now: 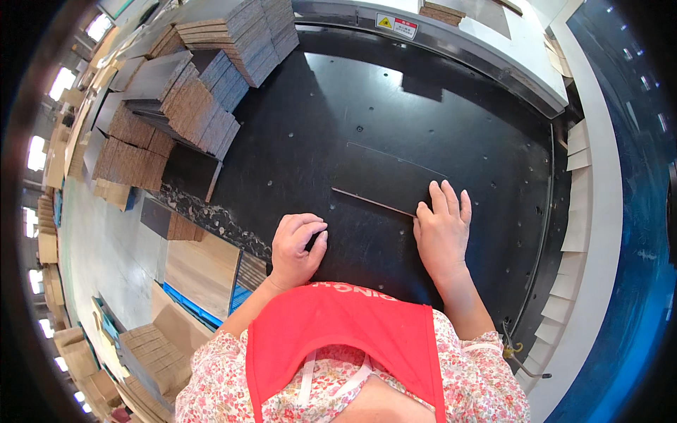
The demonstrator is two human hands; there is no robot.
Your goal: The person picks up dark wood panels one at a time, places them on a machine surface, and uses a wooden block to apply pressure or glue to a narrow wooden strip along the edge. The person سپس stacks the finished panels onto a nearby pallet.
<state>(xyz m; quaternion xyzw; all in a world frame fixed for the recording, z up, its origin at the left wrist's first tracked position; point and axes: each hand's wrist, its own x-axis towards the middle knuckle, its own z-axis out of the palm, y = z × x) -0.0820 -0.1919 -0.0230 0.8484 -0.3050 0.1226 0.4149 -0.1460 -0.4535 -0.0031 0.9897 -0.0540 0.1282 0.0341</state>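
Observation:
A thin, dark rectangular board (386, 176) lies on the black worktable (282, 169), its pale near edge showing. My right hand (444, 229) rests at the board's right end, fingers stretched forward and spread, the fingertips touching its right end near the corner. To the left and nearer to me, my left hand (297, 248) is loosely curled above the table, apart from the board. A dark gap shows between its thumb and forefinger, and nothing is visible in it.
Stacks of cut boards (190, 99) crowd the table's left side. A white machine beam (486, 53) with a warning label (396, 25) crosses the far side. Pale strips (575, 204) line the right edge. Boards on a blue pallet (190, 304) stand at lower left.

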